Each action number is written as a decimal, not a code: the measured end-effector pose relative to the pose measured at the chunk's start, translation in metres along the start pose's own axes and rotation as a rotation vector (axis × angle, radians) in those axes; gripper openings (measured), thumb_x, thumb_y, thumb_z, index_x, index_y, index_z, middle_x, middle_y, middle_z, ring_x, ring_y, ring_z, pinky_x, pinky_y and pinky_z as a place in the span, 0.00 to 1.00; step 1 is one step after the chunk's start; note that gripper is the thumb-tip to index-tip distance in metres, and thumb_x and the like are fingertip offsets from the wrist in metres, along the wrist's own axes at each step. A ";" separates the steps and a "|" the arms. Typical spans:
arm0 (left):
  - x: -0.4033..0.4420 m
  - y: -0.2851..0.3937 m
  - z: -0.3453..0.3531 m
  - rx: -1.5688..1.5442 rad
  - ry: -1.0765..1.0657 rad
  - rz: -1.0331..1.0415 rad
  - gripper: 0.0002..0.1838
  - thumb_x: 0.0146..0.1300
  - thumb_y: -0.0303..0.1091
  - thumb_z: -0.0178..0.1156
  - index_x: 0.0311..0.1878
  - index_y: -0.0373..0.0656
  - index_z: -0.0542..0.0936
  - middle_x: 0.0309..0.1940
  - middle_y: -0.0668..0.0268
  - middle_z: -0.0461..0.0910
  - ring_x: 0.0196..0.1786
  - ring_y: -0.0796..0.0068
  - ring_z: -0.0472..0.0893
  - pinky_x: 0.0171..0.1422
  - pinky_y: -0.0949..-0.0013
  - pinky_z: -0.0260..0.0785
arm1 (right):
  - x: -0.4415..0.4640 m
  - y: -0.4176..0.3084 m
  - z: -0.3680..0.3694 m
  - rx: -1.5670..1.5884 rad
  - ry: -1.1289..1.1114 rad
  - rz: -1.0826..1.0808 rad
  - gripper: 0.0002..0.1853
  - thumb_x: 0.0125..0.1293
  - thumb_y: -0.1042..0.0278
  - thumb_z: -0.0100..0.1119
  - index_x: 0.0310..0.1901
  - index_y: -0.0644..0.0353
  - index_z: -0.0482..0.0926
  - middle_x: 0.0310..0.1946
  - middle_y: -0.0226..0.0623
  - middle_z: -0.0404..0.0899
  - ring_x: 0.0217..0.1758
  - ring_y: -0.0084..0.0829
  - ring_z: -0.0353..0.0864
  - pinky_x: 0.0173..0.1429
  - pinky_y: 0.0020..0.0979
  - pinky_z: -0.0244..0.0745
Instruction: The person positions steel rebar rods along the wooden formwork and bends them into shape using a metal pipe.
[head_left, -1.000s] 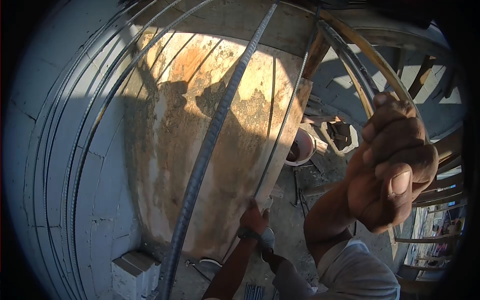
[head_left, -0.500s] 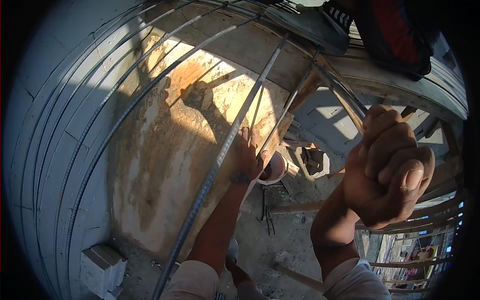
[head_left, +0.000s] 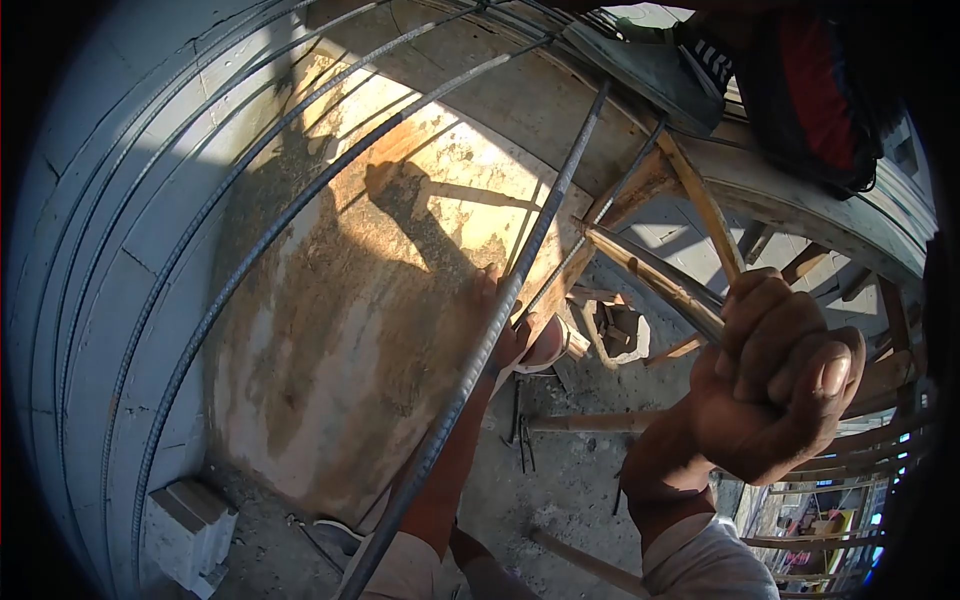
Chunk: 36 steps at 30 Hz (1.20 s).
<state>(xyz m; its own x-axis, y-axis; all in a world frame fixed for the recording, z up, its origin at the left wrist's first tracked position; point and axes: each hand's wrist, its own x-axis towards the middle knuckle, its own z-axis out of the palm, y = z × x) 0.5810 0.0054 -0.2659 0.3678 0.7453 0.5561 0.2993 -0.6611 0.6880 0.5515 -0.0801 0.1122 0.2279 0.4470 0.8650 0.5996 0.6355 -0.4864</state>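
Observation:
My right hand (head_left: 775, 385) is raised at the right, its fingers wrapped in a fist. A wooden stick (head_left: 655, 280) runs from this fist up and left to the corner of a stained plywood panel (head_left: 310, 330). What the stick's far end touches I cannot make out. The shadow of a fist with a straight rod falls on the sunlit part of the panel. My left hand (head_left: 508, 340) lies against the panel near its right edge, fingers outstretched. A thick ribbed steel bar (head_left: 480, 360) crosses in front and hides part of that hand.
More curved rebars (head_left: 230, 265) arch along the grey block wall (head_left: 70, 230). Another person's shoe (head_left: 650, 75) stands on the formwork above. A wooden brace (head_left: 700, 205) slants near my right fist. Below are a bucket (head_left: 545, 350), a torn sack (head_left: 622, 335) and stacked blocks (head_left: 190, 535).
The stick in my right hand has swung down and left to the panel's corner. My left hand stays at the panel edge, now more covered by the rebar. The view has shifted slightly.

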 end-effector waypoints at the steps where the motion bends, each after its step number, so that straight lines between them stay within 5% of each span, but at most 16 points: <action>1: -0.001 -0.002 0.000 0.005 -0.018 -0.011 0.36 0.59 0.53 0.66 0.65 0.38 0.76 0.74 0.46 0.66 0.77 0.41 0.63 0.77 0.25 0.48 | 0.002 -0.002 -0.001 0.002 0.002 -0.004 0.19 0.77 0.64 0.43 0.23 0.47 0.59 0.13 0.26 0.56 0.16 0.22 0.53 0.36 0.34 0.60; 12: 0.000 0.001 -0.005 0.029 0.056 0.100 0.34 0.58 0.51 0.66 0.62 0.36 0.78 0.74 0.46 0.67 0.78 0.42 0.63 0.77 0.30 0.53 | 0.007 -0.018 0.006 -0.125 -0.121 -0.098 0.20 0.76 0.62 0.43 0.21 0.48 0.59 0.13 0.26 0.57 0.17 0.22 0.55 0.34 0.36 0.61; 18: -0.006 -0.001 -0.003 -0.062 0.013 0.063 0.34 0.57 0.51 0.69 0.61 0.36 0.81 0.77 0.46 0.64 0.80 0.41 0.60 0.78 0.30 0.50 | -0.075 -0.016 0.029 -0.304 -0.572 -0.238 0.16 0.67 0.63 0.64 0.22 0.52 0.72 0.21 0.28 0.75 0.26 0.31 0.79 0.33 0.36 0.73; 23: -0.008 0.006 -0.004 -0.009 0.027 0.034 0.32 0.65 0.55 0.63 0.63 0.39 0.80 0.80 0.52 0.61 0.82 0.46 0.57 0.81 0.26 0.39 | -0.097 -0.019 0.028 -0.318 -0.589 -0.175 0.14 0.59 0.65 0.70 0.19 0.52 0.76 0.21 0.27 0.75 0.25 0.30 0.78 0.33 0.35 0.71; 26: -0.015 0.005 0.002 0.009 0.000 0.024 0.30 0.69 0.55 0.58 0.64 0.41 0.80 0.80 0.51 0.61 0.83 0.46 0.56 0.81 0.26 0.39 | -0.106 -0.022 0.019 -0.257 -0.545 -0.083 0.13 0.55 0.62 0.73 0.20 0.52 0.78 0.21 0.26 0.74 0.25 0.29 0.76 0.32 0.34 0.68; 27: -0.012 0.001 0.004 0.026 -0.001 0.084 0.36 0.61 0.55 0.65 0.61 0.31 0.81 0.78 0.45 0.61 0.80 0.41 0.60 0.82 0.29 0.40 | -0.108 -0.023 0.017 -0.244 -0.540 -0.045 0.14 0.54 0.60 0.74 0.20 0.52 0.78 0.20 0.26 0.73 0.24 0.28 0.76 0.32 0.33 0.68; 32: -0.016 -0.007 0.015 0.158 0.030 0.145 0.30 0.63 0.54 0.65 0.55 0.36 0.84 0.78 0.48 0.63 0.79 0.43 0.61 0.79 0.28 0.47 | -0.075 -0.039 0.004 -0.171 -0.716 0.104 0.17 0.57 0.49 0.73 0.27 0.53 0.80 0.25 0.28 0.76 0.25 0.30 0.75 0.33 0.35 0.67; 34: -0.018 -0.010 0.021 0.169 0.054 0.155 0.29 0.62 0.55 0.65 0.54 0.38 0.85 0.77 0.48 0.64 0.79 0.44 0.61 0.78 0.29 0.50 | -0.084 -0.038 -0.004 -0.163 -0.876 0.168 0.20 0.62 0.44 0.69 0.42 0.52 0.81 0.32 0.32 0.78 0.38 0.35 0.78 0.53 0.59 0.69; 36: -0.021 -0.015 0.022 0.059 -0.037 0.128 0.34 0.60 0.52 0.68 0.63 0.38 0.79 0.78 0.46 0.63 0.80 0.43 0.60 0.81 0.31 0.41 | -0.086 -0.028 0.020 -0.166 -0.686 0.085 0.13 0.56 0.57 0.72 0.24 0.54 0.80 0.19 0.27 0.70 0.26 0.31 0.75 0.37 0.35 0.68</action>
<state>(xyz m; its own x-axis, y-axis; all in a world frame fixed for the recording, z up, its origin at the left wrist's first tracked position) 0.5881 -0.0021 -0.2986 0.4385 0.6517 0.6189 0.2989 -0.7552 0.5834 0.4998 -0.1241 0.0489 -0.2230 0.8210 0.5255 0.7226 0.5011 -0.4762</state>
